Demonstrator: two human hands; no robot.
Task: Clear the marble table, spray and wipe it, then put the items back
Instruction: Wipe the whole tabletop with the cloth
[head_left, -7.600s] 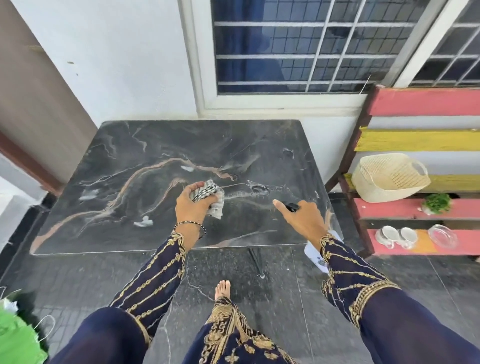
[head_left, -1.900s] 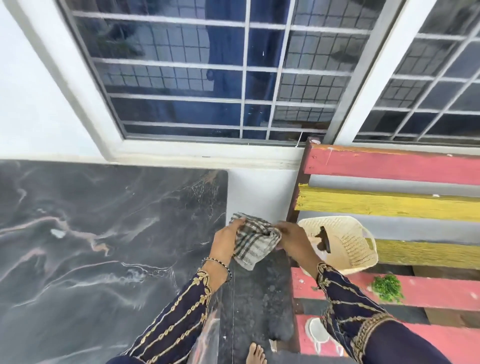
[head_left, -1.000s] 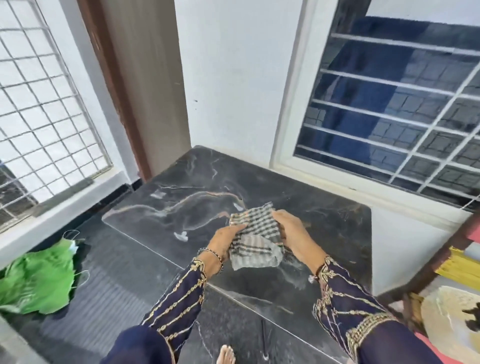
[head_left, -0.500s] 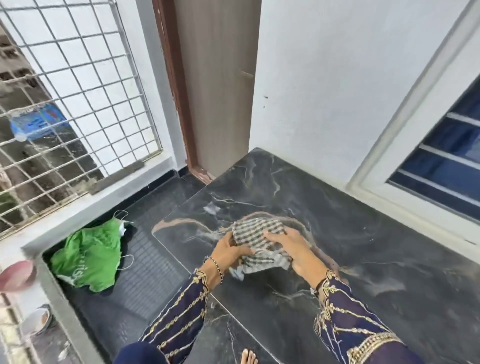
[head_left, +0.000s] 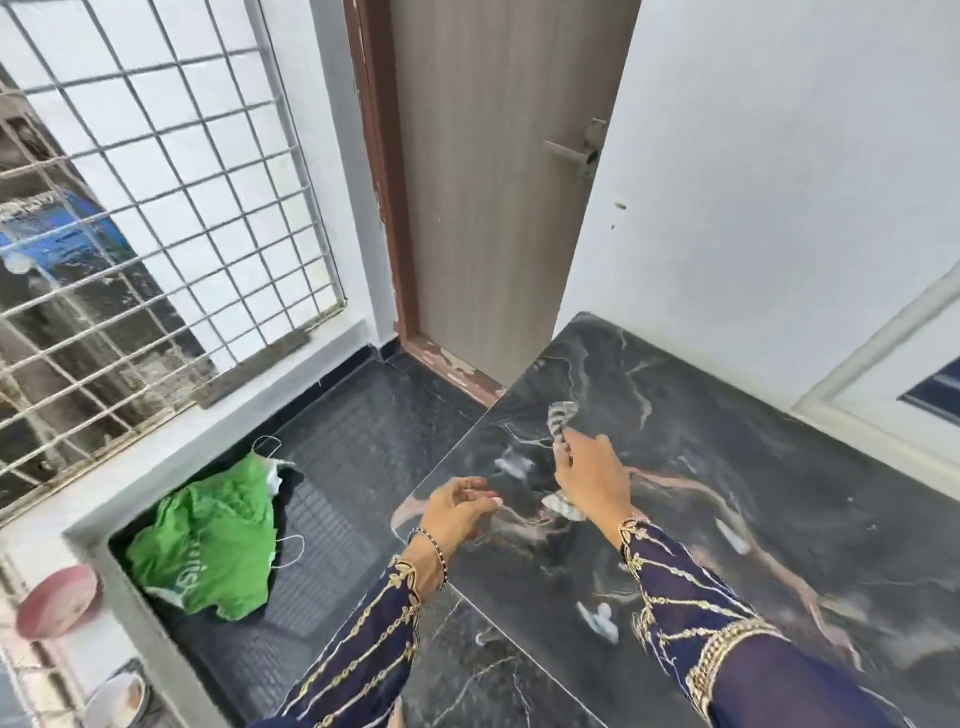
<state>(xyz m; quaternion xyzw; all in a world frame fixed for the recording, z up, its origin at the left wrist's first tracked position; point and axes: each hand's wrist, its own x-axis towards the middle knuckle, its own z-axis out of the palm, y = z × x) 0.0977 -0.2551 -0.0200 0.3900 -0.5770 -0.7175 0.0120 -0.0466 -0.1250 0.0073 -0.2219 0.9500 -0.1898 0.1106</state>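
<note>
Grip: your right hand (head_left: 592, 480) clutches grey checked cloth (head_left: 562, 415) on black marble table (head_left: 753, 499).
Left hand (head_left: 457, 506): empty, slack, just beside.

From my feed the marble table (head_left: 753, 493) reads as polished dark stone, glossy with pale and rusty veins, and the checked cloth (head_left: 562, 415) on it is soft matt woven fabric. Door (head_left: 493, 182) is matt wood-grain with its brown frame (head_left: 441, 361) chipped low down, the grille (head_left: 156, 208) dull grey metal. Green bag (head_left: 208, 545) looks thin and crinkly, the sleeves (head_left: 685, 597) smooth dark cloth with gold embroidery.
</note>
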